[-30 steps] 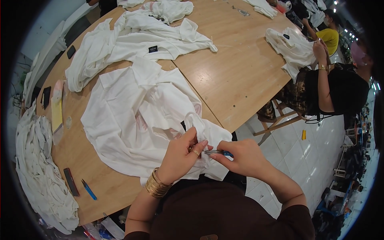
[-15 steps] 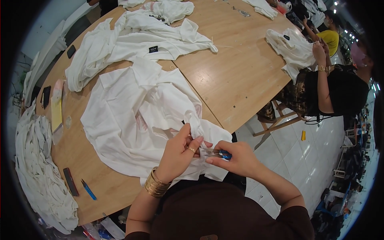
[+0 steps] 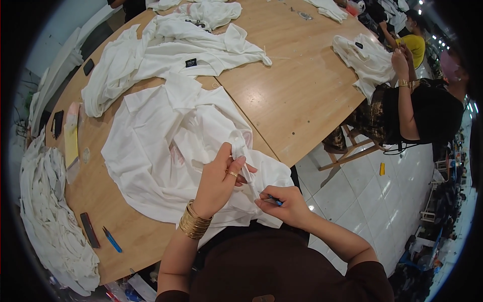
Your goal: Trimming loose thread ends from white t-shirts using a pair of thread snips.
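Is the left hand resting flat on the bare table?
No, the left hand is raised and pinches a fold of the white shirt, while the right hand holds a small blue tool.

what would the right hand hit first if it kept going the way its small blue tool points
Most likely the bunched fold of white cotton shirt pinched up by the left hand. The right hand points up-left at it; depth is uncertain.
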Demonstrator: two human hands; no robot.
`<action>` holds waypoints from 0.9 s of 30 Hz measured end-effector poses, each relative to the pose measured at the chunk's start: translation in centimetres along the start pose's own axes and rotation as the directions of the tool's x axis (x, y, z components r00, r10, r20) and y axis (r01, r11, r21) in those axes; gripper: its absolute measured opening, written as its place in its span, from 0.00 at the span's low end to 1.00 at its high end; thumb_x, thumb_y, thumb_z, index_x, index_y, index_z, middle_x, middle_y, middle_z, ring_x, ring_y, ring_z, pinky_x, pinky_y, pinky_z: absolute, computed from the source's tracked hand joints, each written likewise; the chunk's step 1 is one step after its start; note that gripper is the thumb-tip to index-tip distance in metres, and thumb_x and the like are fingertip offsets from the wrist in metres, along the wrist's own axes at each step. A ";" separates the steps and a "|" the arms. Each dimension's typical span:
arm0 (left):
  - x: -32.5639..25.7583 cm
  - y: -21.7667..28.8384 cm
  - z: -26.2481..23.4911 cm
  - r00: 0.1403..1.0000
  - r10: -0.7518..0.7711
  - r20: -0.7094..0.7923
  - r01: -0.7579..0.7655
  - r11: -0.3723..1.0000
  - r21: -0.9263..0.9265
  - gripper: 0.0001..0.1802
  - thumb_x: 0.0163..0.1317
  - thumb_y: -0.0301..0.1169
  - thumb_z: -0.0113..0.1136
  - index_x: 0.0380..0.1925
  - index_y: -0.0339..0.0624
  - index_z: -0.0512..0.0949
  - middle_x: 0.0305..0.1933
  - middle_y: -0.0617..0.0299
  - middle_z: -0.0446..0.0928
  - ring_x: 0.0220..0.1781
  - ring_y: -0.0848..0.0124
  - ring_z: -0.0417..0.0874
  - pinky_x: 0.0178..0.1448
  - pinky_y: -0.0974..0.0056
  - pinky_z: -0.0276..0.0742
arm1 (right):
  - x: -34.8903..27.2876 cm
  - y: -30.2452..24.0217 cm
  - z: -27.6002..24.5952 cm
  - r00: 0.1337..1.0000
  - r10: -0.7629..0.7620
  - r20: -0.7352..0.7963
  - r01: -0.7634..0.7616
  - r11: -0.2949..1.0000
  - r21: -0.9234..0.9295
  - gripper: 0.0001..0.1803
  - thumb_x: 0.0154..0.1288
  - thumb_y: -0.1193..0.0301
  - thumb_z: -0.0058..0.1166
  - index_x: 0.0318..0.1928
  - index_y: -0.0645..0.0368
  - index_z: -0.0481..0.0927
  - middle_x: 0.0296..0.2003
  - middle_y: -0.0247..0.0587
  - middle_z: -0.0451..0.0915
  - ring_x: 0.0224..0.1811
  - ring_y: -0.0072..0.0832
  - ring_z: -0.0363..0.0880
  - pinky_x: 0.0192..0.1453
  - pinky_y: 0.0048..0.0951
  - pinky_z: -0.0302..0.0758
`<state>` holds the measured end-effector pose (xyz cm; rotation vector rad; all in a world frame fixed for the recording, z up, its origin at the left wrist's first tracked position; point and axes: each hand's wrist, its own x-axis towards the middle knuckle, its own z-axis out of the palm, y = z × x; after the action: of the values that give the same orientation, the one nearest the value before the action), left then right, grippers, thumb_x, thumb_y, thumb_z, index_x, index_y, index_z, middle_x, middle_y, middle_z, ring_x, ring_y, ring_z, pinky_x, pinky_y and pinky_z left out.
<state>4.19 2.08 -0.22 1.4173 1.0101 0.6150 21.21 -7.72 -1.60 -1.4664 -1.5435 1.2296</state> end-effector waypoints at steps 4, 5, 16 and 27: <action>-0.8 0.7 0.2 0.999 0.038 -0.001 -0.038 0.999 -0.020 0.09 0.70 0.30 0.47 0.33 0.37 0.61 0.27 0.54 0.79 0.33 0.70 0.85 0.29 0.69 0.79 | 0.6 -1.0 -2.1 0.996 -0.043 0.077 0.066 0.946 -0.317 0.14 0.56 0.62 0.65 0.34 0.57 0.78 0.23 0.38 0.77 0.24 0.28 0.76 0.30 0.26 0.71; -0.9 1.0 0.1 0.999 0.037 -0.002 -0.037 0.999 -0.021 0.09 0.70 0.30 0.47 0.33 0.37 0.61 0.27 0.54 0.79 0.33 0.70 0.85 0.29 0.69 0.79 | 0.7 -2.0 -3.1 0.996 -0.009 0.091 0.046 0.911 -0.410 0.17 0.56 0.58 0.63 0.39 0.54 0.77 0.27 0.39 0.79 0.28 0.34 0.80 0.31 0.29 0.73; -0.8 1.2 0.8 0.996 0.076 0.053 -0.080 0.994 0.076 0.08 0.68 0.29 0.49 0.34 0.38 0.63 0.24 0.53 0.79 0.26 0.65 0.85 0.27 0.66 0.77 | 0.5 -3.4 -3.7 0.977 -0.202 0.075 0.204 0.754 -0.625 0.14 0.61 0.57 0.57 0.35 0.54 0.77 0.21 0.35 0.76 0.24 0.33 0.77 0.25 0.31 0.71; -0.8 1.5 0.9 0.996 0.047 0.074 -0.057 0.989 0.138 0.09 0.67 0.28 0.49 0.32 0.38 0.62 0.24 0.55 0.78 0.26 0.69 0.84 0.25 0.67 0.75 | 1.0 -4.1 -3.3 0.973 -0.213 0.090 0.211 0.658 -0.723 0.12 0.59 0.57 0.58 0.33 0.52 0.78 0.20 0.31 0.75 0.21 0.32 0.76 0.23 0.32 0.68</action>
<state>4.86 1.11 1.27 1.5821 0.9779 0.5370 22.66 -5.82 3.16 -1.6668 -2.2875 0.4477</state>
